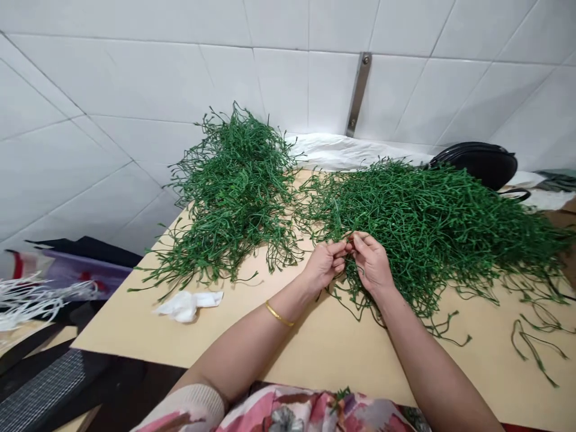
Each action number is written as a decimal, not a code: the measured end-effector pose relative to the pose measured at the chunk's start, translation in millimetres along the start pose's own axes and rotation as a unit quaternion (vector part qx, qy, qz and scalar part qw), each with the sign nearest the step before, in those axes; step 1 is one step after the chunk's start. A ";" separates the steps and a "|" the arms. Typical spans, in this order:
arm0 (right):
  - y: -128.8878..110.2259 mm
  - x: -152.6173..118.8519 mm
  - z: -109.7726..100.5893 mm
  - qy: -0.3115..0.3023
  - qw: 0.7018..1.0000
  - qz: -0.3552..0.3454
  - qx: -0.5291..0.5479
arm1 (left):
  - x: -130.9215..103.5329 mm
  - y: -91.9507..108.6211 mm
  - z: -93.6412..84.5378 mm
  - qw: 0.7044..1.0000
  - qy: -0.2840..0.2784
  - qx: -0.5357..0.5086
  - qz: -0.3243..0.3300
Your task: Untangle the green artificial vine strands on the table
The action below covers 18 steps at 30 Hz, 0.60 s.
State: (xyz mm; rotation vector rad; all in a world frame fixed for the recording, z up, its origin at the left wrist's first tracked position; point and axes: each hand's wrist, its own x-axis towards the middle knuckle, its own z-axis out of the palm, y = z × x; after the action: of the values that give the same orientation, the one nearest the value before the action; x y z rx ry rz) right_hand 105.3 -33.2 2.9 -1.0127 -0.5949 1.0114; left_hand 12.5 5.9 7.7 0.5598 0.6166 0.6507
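Over the middle of the table, my left hand and my right hand meet fingertip to fingertip. Both are closed in a pinch on a thin green cord, mostly hidden by the fingers. Just beyond and to the right spreads a large heap of green cords with small knotted or tufted ends; my right hand rests against its near edge. A second pile of similar green cords lies to the left, apart from my left hand. A few loose green cords lie at the right.
A crumpled white tissue lies on the tan tabletop at left. A black pouch stands behind the right heap. White cloth runs along the tiled wall. White cords hang low at left.
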 end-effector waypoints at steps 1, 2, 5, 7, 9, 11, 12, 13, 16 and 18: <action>0.5 -0.6 -1.3 -0.012 1.000 -0.003 -0.020 | 0.2 0.0 -0.2 1.000 0.009 -0.006 0.002; 1.3 -1.3 -2.4 -0.019 0.999 -0.013 -0.044 | 0.4 -0.5 -0.3 1.000 0.017 -0.008 0.007; 4.3 -2.5 -4.2 -0.024 0.993 -0.052 -0.102 | 0.7 -3.3 -0.4 0.999 0.035 0.011 0.026; 6.2 -2.3 -4.2 -0.016 0.991 -0.067 -0.111 | 1.0 -5.3 -0.4 0.998 0.042 0.027 0.035; 7.5 -1.8 -3.4 -0.011 0.988 -0.080 -0.128 | 1.5 -6.7 -0.7 0.998 0.050 0.033 0.037; 8.2 -1.7 -2.1 -0.011 0.979 -0.096 -0.179 | 2.4 -7.8 -1.3 0.997 0.064 0.036 0.035; 8.3 -2.0 -1.3 -0.011 0.971 -0.106 -0.215 | 3.0 -8.5 -1.7 0.996 0.076 0.037 0.038; 8.2 -2.4 -0.6 -0.009 0.960 -0.119 -0.255 | 3.5 -9.2 -2.0 0.994 0.087 0.040 0.046; 6.8 -4.9 1.1 0.015 0.915 -0.171 -0.366 | 3.0 -11.5 -1.3 0.991 0.090 0.061 0.083; 5.0 -6.4 1.5 0.037 0.898 -0.192 -0.393 | 0.0 -11.5 0.9 0.989 0.072 0.078 0.105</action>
State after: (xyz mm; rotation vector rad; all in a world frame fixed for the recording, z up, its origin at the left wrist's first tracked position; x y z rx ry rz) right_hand 99.2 -37.5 -0.7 -1.5496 -1.1364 0.3551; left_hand 17.5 -2.0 0.9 0.7340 0.7558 0.8511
